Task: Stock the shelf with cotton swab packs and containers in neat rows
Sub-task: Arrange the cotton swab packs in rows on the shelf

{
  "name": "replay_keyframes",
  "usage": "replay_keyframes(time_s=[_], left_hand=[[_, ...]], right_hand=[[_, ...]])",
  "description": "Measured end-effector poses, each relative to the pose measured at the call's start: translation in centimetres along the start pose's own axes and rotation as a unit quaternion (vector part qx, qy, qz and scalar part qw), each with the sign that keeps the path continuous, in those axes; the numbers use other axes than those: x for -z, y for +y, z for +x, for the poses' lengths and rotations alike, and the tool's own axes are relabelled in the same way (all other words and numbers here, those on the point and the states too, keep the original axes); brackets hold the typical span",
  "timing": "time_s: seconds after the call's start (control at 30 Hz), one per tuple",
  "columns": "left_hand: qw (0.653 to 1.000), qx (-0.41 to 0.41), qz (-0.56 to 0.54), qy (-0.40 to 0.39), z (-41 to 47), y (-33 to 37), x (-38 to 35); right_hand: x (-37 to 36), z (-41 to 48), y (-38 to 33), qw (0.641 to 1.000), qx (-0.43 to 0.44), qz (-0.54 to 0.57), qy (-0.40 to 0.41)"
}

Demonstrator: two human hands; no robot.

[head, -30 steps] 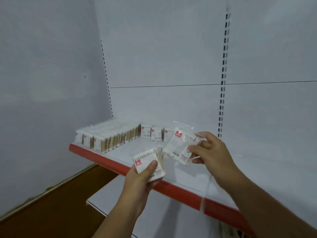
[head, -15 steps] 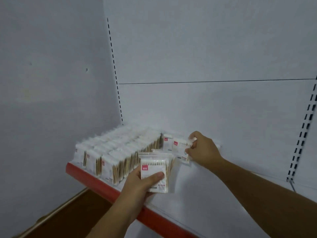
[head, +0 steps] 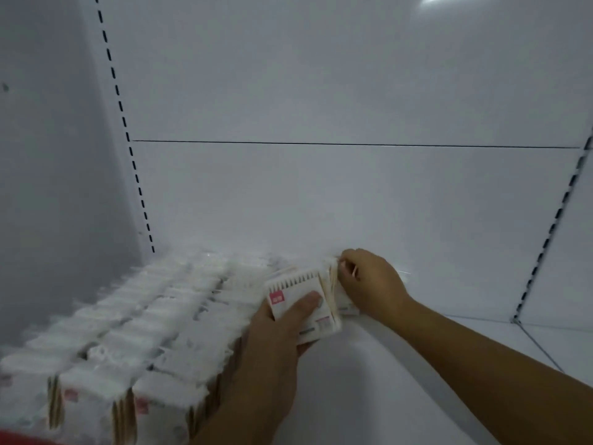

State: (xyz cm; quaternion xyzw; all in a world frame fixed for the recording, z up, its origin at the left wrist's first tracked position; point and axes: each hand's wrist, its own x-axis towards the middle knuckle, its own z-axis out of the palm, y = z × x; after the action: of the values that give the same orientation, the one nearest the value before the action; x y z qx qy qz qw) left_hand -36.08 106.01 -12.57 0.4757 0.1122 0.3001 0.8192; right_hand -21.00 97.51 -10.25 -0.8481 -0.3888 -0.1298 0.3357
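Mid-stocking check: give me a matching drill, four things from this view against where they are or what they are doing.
Things
1. left hand
2. right hand
3. stocked rows of cotton swab packs
4. red shelf edge

Places or states
A. bottom-left corner of the view
B. grips a pink-labelled pack
C. pinches a second pack by the back panel
D. stand upright on the left of the shelf

Pairs: 1-B, 2-C, 3-D, 4-A

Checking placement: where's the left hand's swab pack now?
Head view, centre: left hand grips the cotton swab pack right of the stocked rows, beside another pack the right hand pinches near the back panel.
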Motion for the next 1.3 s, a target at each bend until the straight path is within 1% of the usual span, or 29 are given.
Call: replay_keyframes(time_s=[0.03, 0.07, 0.1, 0.17, 0.2, 0.23, 0.27, 0.37, 0.4, 0.47, 0.57, 0.63, 0.73, 0.8, 0.83, 0.87, 0.93, 0.97, 1.0, 1.07, 1.1, 1.13, 1.2, 1.23, 1.3], left_hand=[[1.000, -0.004, -0.009, 0.001, 0.4, -0.1, -0.2], [1.000, -0.006, -0.014, -0.001, 0.7, -0.3, -0.3], [1.000, -0.005, -0.015, -0.007, 0.9, -0.6, -0.4], [1.000, 0.004, -0.006, -0.029, 1.1, -1.3, -0.7], [0.999, 0.006, 0.001, -0.037, 1.0, -1.7, -0.9], [0.999, 0.003, 0.008, -0.037, 1.0, -2.1, -0.9], [1.000, -0.004, 0.014, -0.028, 1.0, -2.4, -0.8], [1.000, -0.025, 0.005, 0.009, 1.5, -2.7, -0.2], [1.000, -0.015, -0.011, 0.014, 1.6, -2.7, -0.1], [0.999, 0.022, -0.034, 0.019, 1.7, -2.8, -0.1], [0.997, 0.068, -0.011, 0.017, 1.5, -2.9, -0.2], [0.994, 0.104, 0.005, 0.019, 1.4, -3.0, -0.1], [0.988, 0.155, -0.004, 0.010, 1.2, -3.1, 0.3], [0.988, 0.157, 0.007, -0.005, 1.2, -3.3, 0.6], [0.988, 0.150, 0.024, -0.021, 1.2, -3.4, 0.6], [0.988, 0.138, 0.050, -0.038, 1.1, -3.7, 0.5], [0.984, 0.111, 0.120, -0.073, 0.9, -4.2, 0.2], [0.979, 0.103, 0.150, -0.094, 0.8, -4.5, 0.0], [0.972, 0.099, 0.179, -0.119, 0.6, -4.7, -0.1], [0.955, 0.083, 0.242, -0.152, 0.4, -5.0, -0.6], [0.942, 0.053, 0.290, -0.160, 0.4, -5.0, -0.9], [0.925, 0.008, 0.345, -0.161, 0.7, -5.1, -1.3], [0.887, -0.068, 0.427, -0.160, 1.5, -5.1, -2.3], [0.871, -0.091, 0.457, -0.156, 2.0, -5.3, -2.7], [0.838, -0.120, 0.515, -0.133, 3.1, -6.0, -3.6]], right_hand=[[1.2, -0.2, 0.0, 0.989, -0.050, 0.137, 0.005], [2.4, -0.6, -0.2, 0.966, -0.088, 0.241, -0.023], [3.3, -0.9, -0.4, 0.949, -0.099, 0.289, -0.075], [3.9, -1.7, -0.4, 0.941, -0.083, 0.277, -0.176], [3.9, -1.9, -0.3, 0.943, -0.073, 0.263, -0.193], [4.1, -1.9, -0.1, 0.945, -0.067, 0.260, -0.185], [4.4, -1.7, 0.3, 0.950, -0.065, 0.262, -0.156], [5.7, -0.9, 2.7, 0.969, -0.080, 0.232, -0.033], [5.7, -0.8, 3.7, 0.973, -0.090, 0.211, -0.020], [4.7, -1.2, 5.0, 0.979, -0.098, 0.174, -0.045], [0.8, -1.9, 5.6, 0.990, -0.069, 0.078, -0.092], [-0.8, -1.9, 5.8, 0.995, -0.059, 0.016, -0.080], [-0.4, -1.9, 6.1, 0.997, -0.058, -0.019, -0.053], [1.2, -2.6, 6.2, 0.999, -0.045, 0.004, -0.009], [2.0, -3.1, 6.0, 0.998, -0.039, 0.043, -0.001], [2.7, -3.7, 5.6, 0.995, -0.031, 0.094, -0.017], [3.4, -5.1, 4.6, 0.979, -0.013, 0.160, -0.122], [3.2, -6.0, 4.4, 0.971, -0.004, 0.166, -0.173], [2.9, -6.8, 4.5, 0.965, 0.001, 0.162, -0.206], [2.8, -7.7, 5.1, 0.960, -0.010, 0.171, -0.220], [3.0, -7.8, 5.6, 0.954, -0.027, 0.203, -0.219], [3.3, -7.6, 6.5, 0.948, -0.044, 0.238, -0.206], [4.0, -6.7, 8.3, 0.951, -0.067, 0.267, -0.142], [4.1, -6.3, 9.0, 0.961, -0.065, 0.250, -0.101], [3.3, -5.8, 10.2, 0.985, -0.051, 0.162, -0.043]])
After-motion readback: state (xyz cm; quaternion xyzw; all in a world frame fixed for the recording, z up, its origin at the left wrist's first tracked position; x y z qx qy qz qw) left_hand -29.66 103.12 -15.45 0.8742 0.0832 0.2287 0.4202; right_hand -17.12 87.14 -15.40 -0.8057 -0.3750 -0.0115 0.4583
